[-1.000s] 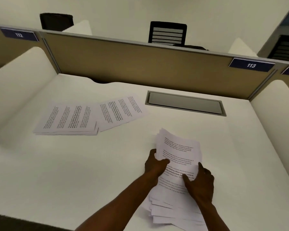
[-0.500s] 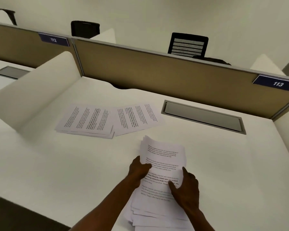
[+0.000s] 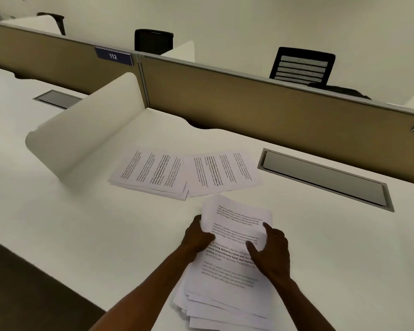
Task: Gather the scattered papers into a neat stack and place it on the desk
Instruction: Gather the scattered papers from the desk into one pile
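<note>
A loose, fanned pile of printed papers lies on the white desk in front of me. My left hand grips the pile's left edge, thumb on top and fingers under the sheets. My right hand rests on the top sheet at the right side, with thumb and forefinger spread. Farther back lie two more groups of sheets: a small stack on the left and a single sheet overlapping its right edge.
A curved white side divider stands to the left of the papers. A tan partition runs along the desk's back, with a grey cable hatch below it. Black chairs stand beyond the partition.
The camera view has swung to the left, so everything shifts right in the frame. Both hands keep their hold on the near pile; the far sheets have not moved.
</note>
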Demonstrator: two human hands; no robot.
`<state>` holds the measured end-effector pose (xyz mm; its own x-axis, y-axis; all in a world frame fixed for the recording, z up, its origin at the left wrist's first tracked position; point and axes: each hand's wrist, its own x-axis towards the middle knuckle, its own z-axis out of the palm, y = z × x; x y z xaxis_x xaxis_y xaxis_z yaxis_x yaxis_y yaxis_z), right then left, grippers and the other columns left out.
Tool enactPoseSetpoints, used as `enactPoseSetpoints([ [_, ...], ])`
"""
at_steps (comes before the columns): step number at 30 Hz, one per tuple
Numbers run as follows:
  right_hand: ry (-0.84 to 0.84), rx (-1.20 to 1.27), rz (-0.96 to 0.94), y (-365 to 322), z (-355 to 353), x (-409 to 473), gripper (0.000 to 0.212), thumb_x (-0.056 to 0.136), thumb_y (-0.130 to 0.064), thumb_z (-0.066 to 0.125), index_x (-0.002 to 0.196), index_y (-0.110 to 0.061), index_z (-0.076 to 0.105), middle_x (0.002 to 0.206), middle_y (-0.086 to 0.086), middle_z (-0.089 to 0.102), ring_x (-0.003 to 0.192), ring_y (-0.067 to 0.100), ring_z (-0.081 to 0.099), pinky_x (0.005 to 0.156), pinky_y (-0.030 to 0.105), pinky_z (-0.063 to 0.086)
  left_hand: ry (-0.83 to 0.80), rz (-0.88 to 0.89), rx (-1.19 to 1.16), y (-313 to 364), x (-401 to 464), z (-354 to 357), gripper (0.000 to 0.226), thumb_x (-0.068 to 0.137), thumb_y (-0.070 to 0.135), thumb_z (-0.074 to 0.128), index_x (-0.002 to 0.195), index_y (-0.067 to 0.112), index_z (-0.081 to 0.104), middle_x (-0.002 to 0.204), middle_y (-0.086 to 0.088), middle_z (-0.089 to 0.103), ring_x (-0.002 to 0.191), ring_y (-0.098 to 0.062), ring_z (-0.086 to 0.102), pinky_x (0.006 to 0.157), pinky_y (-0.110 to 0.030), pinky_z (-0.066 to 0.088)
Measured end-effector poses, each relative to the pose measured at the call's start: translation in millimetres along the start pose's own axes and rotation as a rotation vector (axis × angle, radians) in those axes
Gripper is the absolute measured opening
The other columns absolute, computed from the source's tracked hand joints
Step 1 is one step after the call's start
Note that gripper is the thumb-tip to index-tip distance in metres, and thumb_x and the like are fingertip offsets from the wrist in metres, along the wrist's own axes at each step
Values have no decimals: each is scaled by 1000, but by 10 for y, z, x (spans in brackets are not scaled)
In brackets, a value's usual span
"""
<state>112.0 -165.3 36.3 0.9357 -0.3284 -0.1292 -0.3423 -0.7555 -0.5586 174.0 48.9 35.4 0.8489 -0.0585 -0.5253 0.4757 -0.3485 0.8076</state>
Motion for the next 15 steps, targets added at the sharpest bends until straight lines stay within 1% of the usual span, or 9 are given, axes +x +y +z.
enactPoseSetpoints([
  [2,-22,0,-74,-167,12,157,80,79,-49,70,146,-19,38,143,10,46,133,27,40,107,42,41,0,11,17,-16,-9,8,71,79,11,69,140,24,37,114,3,56,102,-18,60,78,-32,58],
  [3,-34,-4,-115,-268,19,254,79,80,-49,69,146,-18,38,143,10,46,133,26,41,107,42,41,6,28,32,-25,-22,17,69,79,13,68,139,25,38,110,6,57,97,-14,61,76,-29,59],
  [5,-48,-16,-200,-490,37,485,75,82,-48,66,145,-18,40,143,9,46,132,25,42,108,42,41,31,78,63,-23,-51,36,65,80,19,68,138,27,39,102,13,57,87,-4,60,68,-20,56],
  [6,-49,-25,-242,-607,52,614,73,83,-48,65,145,-17,41,143,9,46,132,26,42,108,41,40,50,101,80,-19,-66,39,64,81,23,68,138,28,39,103,13,57,86,-3,59,69,-18,55],
  [7,-53,-41,-283,-726,70,746,71,85,-48,64,144,-17,42,144,9,47,132,26,43,108,41,39,70,118,94,-18,-80,36,64,82,26,68,138,28,38,106,11,58,89,-4,60,74,-21,55],
  [9,-82,-93,-345,-969,131,998,69,87,-49,61,144,-15,43,146,10,47,134,26,42,110,41,37,100,139,108,-27,-110,15,64,84,29,68,140,28,36,117,3,61,98,-12,61,87,-32,56],
  [10,-104,-133,-369,-1097,187,1116,69,87,-50,60,144,-14,43,147,11,46,135,27,41,111,42,37,109,139,110,-38,-117,-4,66,84,28,69,141,28,35,121,0,62,101,-15,61,91,-35,55],
  [13,-186,-269,-418,-1466,411,1365,72,87,-56,57,140,-10,44,144,14,47,133,31,42,108,44,37,128,104,134,-96,-147,-26,70,86,24,69,144,25,32,130,-3,60,109,-19,62,97,-37,53],
  [15,-250,-357,-439,-1697,603,1444,75,84,-62,57,135,-8,46,139,16,49,128,33,45,102,45,41,121,70,167,-146,-144,-25,75,87,26,69,149,23,26,140,-3,54,120,-23,58,103,-38,48],
])
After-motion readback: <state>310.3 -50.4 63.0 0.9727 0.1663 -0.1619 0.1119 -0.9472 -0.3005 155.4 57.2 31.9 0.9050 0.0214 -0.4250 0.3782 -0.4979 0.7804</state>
